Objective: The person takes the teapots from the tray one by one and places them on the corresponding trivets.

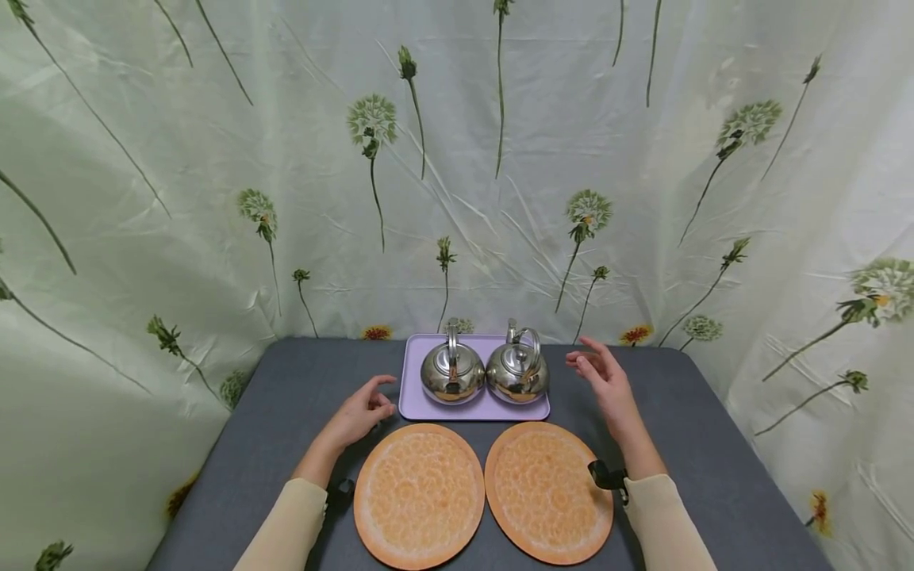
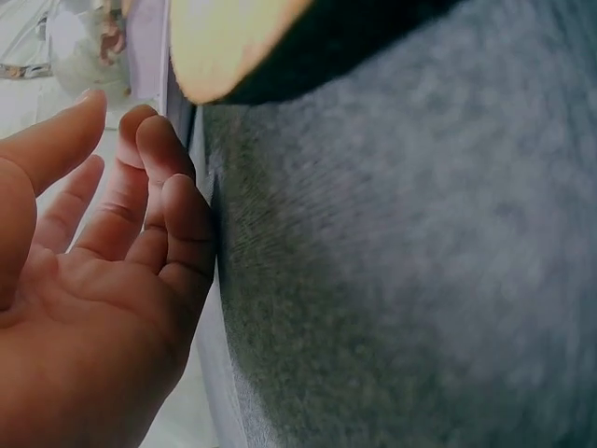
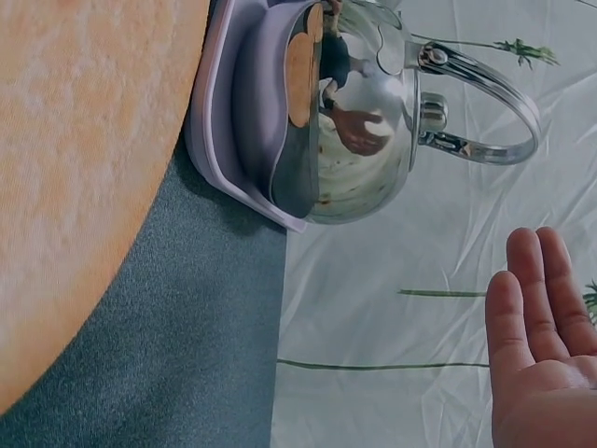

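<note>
Two shiny steel kettles stand side by side on a lilac tray (image 1: 412, 400) at the back of the table. The left kettle (image 1: 453, 381) and the right kettle (image 1: 517, 379) both have raised loop handles. My left hand (image 1: 362, 412) hovers just left of the tray, its fingers loosely bent and nothing in them. To the right of the tray, my right hand (image 1: 607, 381) is held up, empty, with relaxed fingers. In the right wrist view the kettle (image 3: 368, 131) is apart from my fingers (image 3: 527, 308).
Two round orange placemats, a left one (image 1: 419, 496) and a right one (image 1: 548, 492), lie in front of the tray. Dark grey cloth (image 1: 714, 476) covers the table. A curtain printed with dandelions (image 1: 321, 198) hangs behind and at both sides.
</note>
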Motion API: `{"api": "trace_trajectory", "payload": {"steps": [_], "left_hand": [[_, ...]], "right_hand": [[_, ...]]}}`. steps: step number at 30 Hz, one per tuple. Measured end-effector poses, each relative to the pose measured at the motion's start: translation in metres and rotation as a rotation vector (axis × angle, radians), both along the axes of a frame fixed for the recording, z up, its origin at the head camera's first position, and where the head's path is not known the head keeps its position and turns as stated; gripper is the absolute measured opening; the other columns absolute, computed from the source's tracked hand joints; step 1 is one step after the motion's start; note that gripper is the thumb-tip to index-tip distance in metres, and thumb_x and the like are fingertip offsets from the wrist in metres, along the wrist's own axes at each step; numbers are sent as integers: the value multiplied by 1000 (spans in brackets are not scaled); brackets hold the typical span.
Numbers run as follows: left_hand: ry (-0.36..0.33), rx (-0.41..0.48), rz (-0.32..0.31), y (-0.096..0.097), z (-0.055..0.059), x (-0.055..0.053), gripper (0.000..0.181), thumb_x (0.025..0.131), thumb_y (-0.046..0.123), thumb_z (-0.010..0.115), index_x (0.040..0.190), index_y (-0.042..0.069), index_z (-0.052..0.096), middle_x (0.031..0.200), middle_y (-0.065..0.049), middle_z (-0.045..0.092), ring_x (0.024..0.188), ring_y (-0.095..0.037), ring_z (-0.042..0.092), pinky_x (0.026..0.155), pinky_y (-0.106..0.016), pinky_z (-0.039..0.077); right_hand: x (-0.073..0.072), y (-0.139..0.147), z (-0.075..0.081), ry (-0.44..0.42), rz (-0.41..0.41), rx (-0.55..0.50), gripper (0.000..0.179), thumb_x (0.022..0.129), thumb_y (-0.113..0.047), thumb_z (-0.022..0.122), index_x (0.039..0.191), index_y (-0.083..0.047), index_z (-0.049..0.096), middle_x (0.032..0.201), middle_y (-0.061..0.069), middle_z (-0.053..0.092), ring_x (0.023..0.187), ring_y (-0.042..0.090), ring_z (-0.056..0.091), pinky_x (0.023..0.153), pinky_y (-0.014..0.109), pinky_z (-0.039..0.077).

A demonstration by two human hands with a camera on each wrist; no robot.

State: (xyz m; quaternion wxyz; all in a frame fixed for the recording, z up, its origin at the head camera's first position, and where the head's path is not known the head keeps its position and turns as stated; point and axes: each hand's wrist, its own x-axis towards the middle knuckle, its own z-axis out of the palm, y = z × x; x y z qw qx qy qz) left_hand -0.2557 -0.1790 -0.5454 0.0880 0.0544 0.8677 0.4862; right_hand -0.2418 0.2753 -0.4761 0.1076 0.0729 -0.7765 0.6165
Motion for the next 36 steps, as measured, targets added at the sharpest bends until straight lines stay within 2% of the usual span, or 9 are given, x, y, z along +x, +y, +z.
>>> {"api": "trace_trajectory", "payload": {"steps": [12,15,17,22,24,36], "left_hand": [[-22,-29,1,6,1,-1,49,102,13,69,149,19,57,88,-2,69,75,-17,59,65,-33,44],[-19,-32,-6,7,1,-2,49,102,13,69,149,19,57,87,-2,68,75,-17,59,66,-33,44],[-17,-31,-13,8,0,-3,49,102,12,69,148,19,57,87,-2,67,76,-17,59,68,-34,44],[-16,-34,-39,8,1,-4,48,102,13,68,148,18,57,87,-2,68,76,-17,60,68,-33,44],[-19,-38,-47,8,1,-4,47,102,13,69,148,18,58,87,-1,69,76,-16,60,67,-33,44],[-14,-52,-47,11,1,-6,41,103,13,69,143,14,62,86,-3,69,73,-15,59,65,-32,43]], "right_hand": [[-5,-9,-4,-36,34,-8,48,111,-23,56,156,-8,48,120,-9,73,110,-7,67,97,12,49],[-7,-12,-5,-45,40,-6,48,111,-24,56,156,-7,48,125,1,73,110,-6,67,97,13,50],[-8,-14,-5,-54,40,-7,49,111,-24,57,156,-7,48,125,2,73,110,-6,67,97,14,50],[-12,-18,-7,-89,44,-1,50,111,-25,57,157,-8,46,136,21,68,110,-7,65,97,13,49],[-13,-20,-8,-102,49,-1,51,111,-25,57,158,-8,45,141,31,61,111,-8,64,97,13,49],[-19,-29,-8,-129,70,-24,52,111,-25,57,158,-8,45,144,30,60,112,-8,64,98,13,49]]}}
